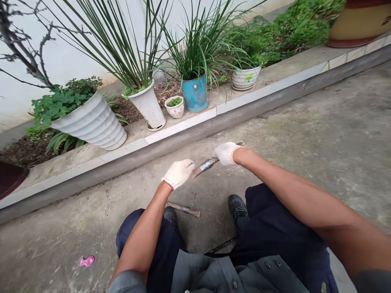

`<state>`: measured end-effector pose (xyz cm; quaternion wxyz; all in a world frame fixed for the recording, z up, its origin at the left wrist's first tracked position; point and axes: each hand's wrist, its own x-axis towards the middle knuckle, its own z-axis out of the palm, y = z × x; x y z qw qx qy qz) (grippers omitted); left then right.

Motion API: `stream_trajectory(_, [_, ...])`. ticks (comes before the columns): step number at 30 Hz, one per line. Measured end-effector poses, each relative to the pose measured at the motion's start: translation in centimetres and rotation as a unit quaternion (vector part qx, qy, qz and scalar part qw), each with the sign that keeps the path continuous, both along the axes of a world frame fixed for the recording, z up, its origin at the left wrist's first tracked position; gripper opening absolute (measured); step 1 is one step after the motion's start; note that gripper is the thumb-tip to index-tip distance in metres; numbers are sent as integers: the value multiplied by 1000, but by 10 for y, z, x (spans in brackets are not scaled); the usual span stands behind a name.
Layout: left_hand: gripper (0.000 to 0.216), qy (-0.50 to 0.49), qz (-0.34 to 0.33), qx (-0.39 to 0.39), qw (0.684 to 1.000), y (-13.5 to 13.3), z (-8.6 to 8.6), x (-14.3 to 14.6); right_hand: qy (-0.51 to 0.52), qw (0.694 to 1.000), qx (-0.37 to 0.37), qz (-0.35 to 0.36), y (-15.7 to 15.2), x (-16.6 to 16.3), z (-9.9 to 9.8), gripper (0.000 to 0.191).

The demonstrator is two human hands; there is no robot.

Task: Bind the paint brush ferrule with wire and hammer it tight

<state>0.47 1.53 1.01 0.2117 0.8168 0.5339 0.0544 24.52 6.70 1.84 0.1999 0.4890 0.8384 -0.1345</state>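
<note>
Gripping a wire-bound rod [207, 165] above the concrete [305, 134]

The person is squatting with both arms reaching forward over the ground. The right hand [225, 154], in a white knit glove, is wrapped firmly around the rod's upper end, with the tip poking out past the fist. The left hand [178, 173], gloved alike with a red cuff, is curled narrow at the rod's lower end. Its fingertips [192, 164] are touching the rod or sitting just beside it, and I cannot tell whether they are gripping it.

The rod is slanting across the space between the hands, its long axis running from lower left to upper right, with the silver wire binding its middle. Its lower end is pointing at the left hand, which is the nearer to the person's body.

Below, a second rod [183, 209] is lying on the concrete just ahead of the left shoe [170, 215]. A pink scrap [86, 261] is lying off to the left. Beyond the hands, a tiled curb [180, 126] is running past, carrying a blue tin pot [195, 93] and white planters [91, 122].
</note>
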Motion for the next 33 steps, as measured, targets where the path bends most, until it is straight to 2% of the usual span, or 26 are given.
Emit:
stream_trajectory(4, [30, -52, 16, -31, 998, 2, 9, -4, 110, 984, -127, 59, -1, 11, -2, 15])
stream_trajectory(6, [29, -114, 6, -65, 991, 2, 10, -5, 163, 970, -170, 63, 0, 18, -1, 17])
stream_trajectory(9, [32, -230, 24, -149, 961, 1, 8, -2, 275, 941, -196, 17, 2, 25, 4, 27])
stream_trajectory(12, [35, -285, 62, -187, 938, 0, 5, 3, 346, 924, -143, -75, 7, 22, 11, 31])
stream_trajectory(14, [33, -277, 63, -180, 942, -2, 5, 6, 321, 936, -63, -127, 12, 16, 13, 30])
stream_trajectory(16, [33, -249, 60, -180, 950, -3, 4, 7, 241, 958, 16, -152, 17, 9, 11, 27])
stream_trajectory(19, [34, -167, 49, -156, 972, -3, 3, 5, 81, 986, 65, -132, 18, 1, 4, 30])
stream_trajectory(22, [35, -75, 28, -88, 993, -2, 4, 1, 2, 996, 43, -85, 11, -3, -3, 36])
stream_trajectory(26, [36, -16, 12, -16, 1000, 2, 9, -4, 3, 1000, -8, 10, 0, -1, -5, 30])
stream_trajectory(30, [34, -36, 58, -6, 998, 5, 15, -7, 84, 990, -81, 75, -2, 11, 0, 18])
stream_trajectory(33, [37, -91, 73, -14, 993, 8, 15, -9, 184, 972, -129, 68, -3, 19, 7, 12])
